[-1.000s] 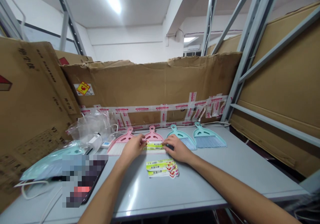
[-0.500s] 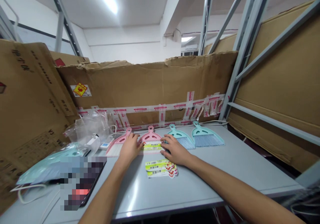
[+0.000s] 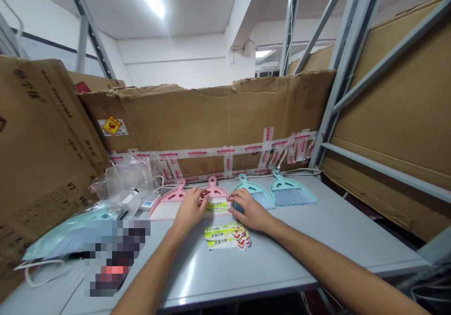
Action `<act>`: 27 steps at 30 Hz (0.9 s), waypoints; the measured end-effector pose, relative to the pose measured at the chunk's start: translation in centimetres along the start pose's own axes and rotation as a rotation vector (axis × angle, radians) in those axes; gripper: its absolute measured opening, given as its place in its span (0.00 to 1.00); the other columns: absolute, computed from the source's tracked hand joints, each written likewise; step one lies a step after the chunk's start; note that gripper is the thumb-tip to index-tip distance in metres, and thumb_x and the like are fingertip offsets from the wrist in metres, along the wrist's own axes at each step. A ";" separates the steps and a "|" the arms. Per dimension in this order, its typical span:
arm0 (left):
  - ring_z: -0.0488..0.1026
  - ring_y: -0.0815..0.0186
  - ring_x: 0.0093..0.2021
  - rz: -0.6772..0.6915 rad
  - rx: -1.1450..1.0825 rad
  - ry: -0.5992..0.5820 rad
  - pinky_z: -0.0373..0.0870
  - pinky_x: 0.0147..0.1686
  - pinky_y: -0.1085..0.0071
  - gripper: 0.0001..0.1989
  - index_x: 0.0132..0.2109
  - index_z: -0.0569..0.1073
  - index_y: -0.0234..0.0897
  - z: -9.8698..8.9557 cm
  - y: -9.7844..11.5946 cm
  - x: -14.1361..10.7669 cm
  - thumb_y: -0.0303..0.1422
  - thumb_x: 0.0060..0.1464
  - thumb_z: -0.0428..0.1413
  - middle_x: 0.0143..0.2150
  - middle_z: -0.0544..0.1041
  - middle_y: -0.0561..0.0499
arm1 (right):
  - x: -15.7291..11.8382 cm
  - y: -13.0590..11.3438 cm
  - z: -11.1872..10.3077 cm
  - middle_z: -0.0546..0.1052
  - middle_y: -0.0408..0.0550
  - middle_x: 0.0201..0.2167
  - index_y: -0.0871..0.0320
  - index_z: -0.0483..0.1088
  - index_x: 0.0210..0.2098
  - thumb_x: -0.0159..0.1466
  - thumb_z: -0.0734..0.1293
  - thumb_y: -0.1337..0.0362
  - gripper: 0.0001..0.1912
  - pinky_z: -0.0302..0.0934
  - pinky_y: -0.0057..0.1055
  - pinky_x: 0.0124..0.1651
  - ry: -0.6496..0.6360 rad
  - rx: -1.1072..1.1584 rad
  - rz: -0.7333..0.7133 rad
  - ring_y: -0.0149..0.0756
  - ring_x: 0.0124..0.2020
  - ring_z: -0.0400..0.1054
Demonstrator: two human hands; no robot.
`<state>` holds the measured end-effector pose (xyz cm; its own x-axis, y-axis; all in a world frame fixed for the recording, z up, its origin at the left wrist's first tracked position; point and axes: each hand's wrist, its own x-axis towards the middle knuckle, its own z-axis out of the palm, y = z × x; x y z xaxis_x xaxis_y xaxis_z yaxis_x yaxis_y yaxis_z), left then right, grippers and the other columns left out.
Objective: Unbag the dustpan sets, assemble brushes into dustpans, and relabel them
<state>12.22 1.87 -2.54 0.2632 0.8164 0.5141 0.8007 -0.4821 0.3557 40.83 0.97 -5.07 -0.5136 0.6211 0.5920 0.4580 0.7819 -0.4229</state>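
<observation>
Four dustpan-and-brush sets, two pink and two turquoise, stand in a row at the table's back. A yellow-green and white printed label (image 3: 215, 205) lies across the brush of the second pink dustpan (image 3: 213, 190). My left hand (image 3: 192, 208) curls its fingers at the label's left end, covering part of it. At the other end, the bent fingers of my right hand (image 3: 250, 210) touch the label beside the nearer turquoise dustpan (image 3: 259, 194). More printed labels (image 3: 225, 236) lie fanned on the table in front. The leftmost pink dustpan (image 3: 168, 207) is partly behind my left hand.
Another turquoise dustpan (image 3: 294, 193) stands at the right. Crumpled clear bags (image 3: 128, 176), a bagged turquoise set (image 3: 70, 230), a pixelated dark device (image 3: 118, 258) and white cables occupy the left. A cardboard wall (image 3: 211, 118) closes the back; metal shelf posts rise at the right.
My left hand has slid right along the label, covering more of its left part. My right hand has stayed at the right end, its fingers shifting slightly. The loose labels have not moved.
</observation>
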 end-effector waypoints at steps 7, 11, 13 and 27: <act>0.78 0.53 0.53 0.018 -0.068 -0.085 0.74 0.56 0.57 0.14 0.53 0.81 0.40 0.8 1.6 -0.1 0.38 0.75 0.51 0.50 0.82 0.43 | 0.0 -0.2 -0.7 0.83 0.56 0.51 0.55 0.80 0.59 0.74 0.72 0.66 0.15 0.69 0.52 0.64 0.006 0.008 0.054 0.52 0.57 0.71; 0.78 0.53 0.54 0.024 -0.065 -0.085 0.73 0.57 0.57 0.13 0.54 0.80 0.40 0.8 1.4 -0.1 0.35 0.75 0.51 0.51 0.83 0.43 | 0.0 -0.2 -0.7 0.83 0.56 0.50 0.56 0.80 0.58 0.74 0.72 0.65 0.14 0.69 0.52 0.63 0.007 0.007 0.059 0.52 0.57 0.71; 0.77 0.53 0.54 0.023 -0.026 -0.088 0.72 0.57 0.57 0.13 0.54 0.80 0.40 0.8 1.1 -0.1 0.34 0.74 0.51 0.51 0.82 0.43 | -0.1 -0.4 -0.7 0.83 0.56 0.53 0.56 0.80 0.59 0.75 0.71 0.64 0.14 0.68 0.53 0.65 -0.008 0.003 0.048 0.53 0.59 0.70; 0.79 0.50 0.49 -0.071 0.128 -0.187 0.70 0.50 0.59 0.14 0.56 0.81 0.38 0.4 0.2 -0.2 0.37 0.71 0.55 0.48 0.84 0.41 | 1.4 -2.2 0.6 0.67 0.62 0.78 0.55 0.55 0.83 0.78 0.66 0.56 0.38 0.33 0.71 0.83 -0.388 -0.073 -0.051 0.57 0.86 0.36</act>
<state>12.53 1.76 -2.87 0.2893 0.8972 0.3336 0.8794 -0.3868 0.2776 38.63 0.11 -3.75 -0.7665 0.5669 0.3020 0.4680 0.8149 -0.3418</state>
